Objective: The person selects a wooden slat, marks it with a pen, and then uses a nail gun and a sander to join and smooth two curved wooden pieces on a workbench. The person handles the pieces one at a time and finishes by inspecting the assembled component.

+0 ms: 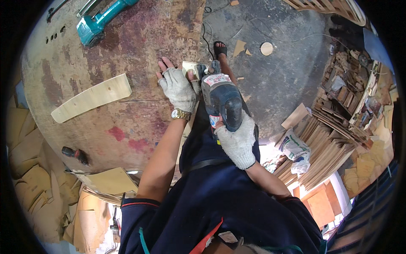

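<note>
My right hand [237,142], in a white fingerless glove, is wrapped round the handle of a dark grey and black jigsaw [223,99]. The jigsaw's front end reaches a pale piece of wood [189,67] at the table's edge; its blade cannot be made out. Flat on the table beside that wood rests my left hand [176,86], gloved alike, fingers spread and the thumb side touching or close to the wood. A watch is on that wrist. Left of it lies a curved pale wooden strip [92,98].
A teal power tool [95,27] lies at the far left of the worn table [144,110]. A dark-handled tool [75,155] is near its left edge. On the floor are offcuts [239,47], a round disc [267,48] and cables. Stacked boards [323,148] stand to the right.
</note>
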`<state>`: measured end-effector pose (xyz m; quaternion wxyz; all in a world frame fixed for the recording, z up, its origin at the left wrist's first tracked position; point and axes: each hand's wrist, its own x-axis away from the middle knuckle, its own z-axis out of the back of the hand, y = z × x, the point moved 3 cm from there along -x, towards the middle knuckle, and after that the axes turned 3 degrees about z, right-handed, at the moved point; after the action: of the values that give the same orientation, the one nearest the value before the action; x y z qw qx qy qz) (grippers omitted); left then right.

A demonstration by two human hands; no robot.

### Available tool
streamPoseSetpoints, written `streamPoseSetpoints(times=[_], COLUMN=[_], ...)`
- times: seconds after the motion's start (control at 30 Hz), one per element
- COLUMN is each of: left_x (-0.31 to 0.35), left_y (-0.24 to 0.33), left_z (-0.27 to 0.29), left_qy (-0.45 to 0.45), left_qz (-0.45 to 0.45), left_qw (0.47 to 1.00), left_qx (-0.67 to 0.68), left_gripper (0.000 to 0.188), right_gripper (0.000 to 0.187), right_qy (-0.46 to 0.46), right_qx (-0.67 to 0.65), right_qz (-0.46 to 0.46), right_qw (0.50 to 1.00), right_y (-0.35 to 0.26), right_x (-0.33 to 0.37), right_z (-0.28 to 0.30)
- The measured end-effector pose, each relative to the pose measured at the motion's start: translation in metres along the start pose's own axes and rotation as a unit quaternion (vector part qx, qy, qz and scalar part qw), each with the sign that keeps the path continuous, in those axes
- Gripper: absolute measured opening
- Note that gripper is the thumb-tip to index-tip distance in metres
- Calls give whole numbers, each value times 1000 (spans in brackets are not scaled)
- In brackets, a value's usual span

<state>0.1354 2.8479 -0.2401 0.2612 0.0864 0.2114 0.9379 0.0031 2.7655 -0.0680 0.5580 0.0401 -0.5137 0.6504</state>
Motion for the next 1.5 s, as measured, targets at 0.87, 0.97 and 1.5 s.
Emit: streamPoseSetpoints(times=[0.87, 0.97, 1.5], left_x=[-2, -2, -4], left_y=[1, 1, 3], left_z=[0, 0, 0], left_qy=[-18, -19, -26], left_qz=[-15, -19, -19], left_qw=[1000, 999, 998], left_qx=[-18, -28, -53], left_gripper=[55, 57, 52], right_gripper=[33, 32, 44], right_qy=[-24, -33, -103], right_qx=[29, 48, 180], right_qz=[11, 28, 106], right_qw=[999, 998, 972], right_y=[-1, -6, -29], right_x=[-7, -10, -34], right_z=[6, 10, 33])
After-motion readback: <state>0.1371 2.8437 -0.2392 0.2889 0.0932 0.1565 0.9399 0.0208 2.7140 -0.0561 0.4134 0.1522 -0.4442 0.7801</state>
